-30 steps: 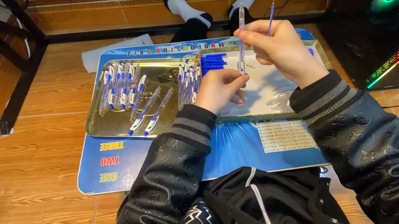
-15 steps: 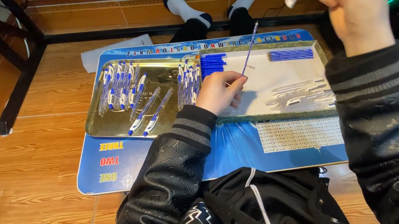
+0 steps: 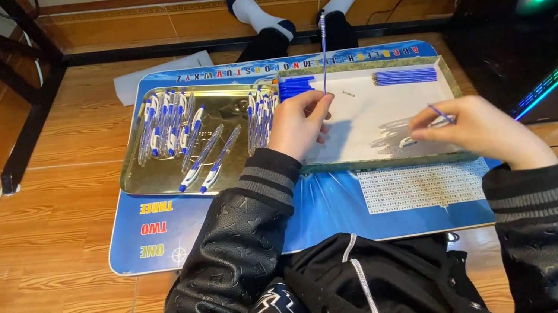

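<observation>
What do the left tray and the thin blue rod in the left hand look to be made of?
The left tray looks like polished metal, gold-toned: it mirrors the pens lying in it. The thin blue rod held upright by the left hand is probably a plastic ink refill, slim and translucent; not certain.

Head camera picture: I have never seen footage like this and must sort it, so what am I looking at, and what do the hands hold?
The camera sits on a person's head and looks down at their own two bare hands as they sit on a wooden floor. The left hand holds a thin blue pen refill upright. The right hand pinches another thin blue piece over a white tray. More blue refills lie in that tray. Beside it, a shiny metal tray holds finished blue and white pens. Both trays rest on a blue mat.
</observation>
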